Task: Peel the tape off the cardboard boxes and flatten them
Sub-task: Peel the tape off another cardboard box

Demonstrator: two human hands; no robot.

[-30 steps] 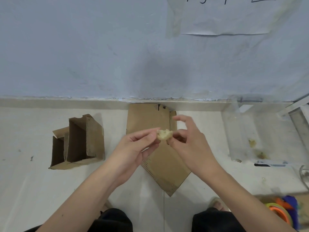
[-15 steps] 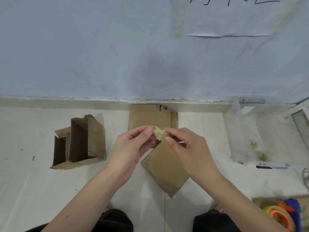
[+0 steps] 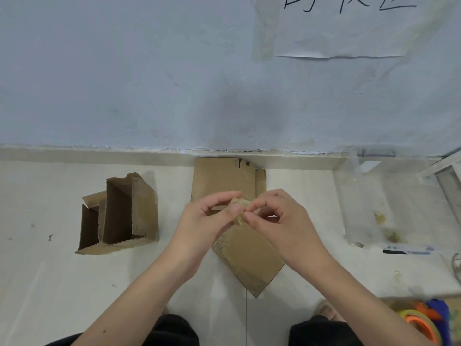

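Observation:
A crumpled wad of yellowish tape (image 3: 240, 210) is pinched between the fingertips of my left hand (image 3: 204, 221) and my right hand (image 3: 277, 221), held above the floor. Below the hands lies a flattened cardboard box (image 3: 247, 260), turned like a diamond. Another flattened cardboard piece (image 3: 219, 178) lies behind it against the wall. At the left stands an open cardboard box (image 3: 119, 216) on its side, its flaps up.
A clear plastic tray (image 3: 364, 203) with scraps of tape lies at the right by the wall. A black pen (image 3: 396, 251) lies in front of it. Coloured tape rolls (image 3: 421, 320) sit at the bottom right. My knees are at the bottom edge.
Both hands have drawn closer together and lowered a little, kneading the tape wad between the fingertips. The boxes have not moved.

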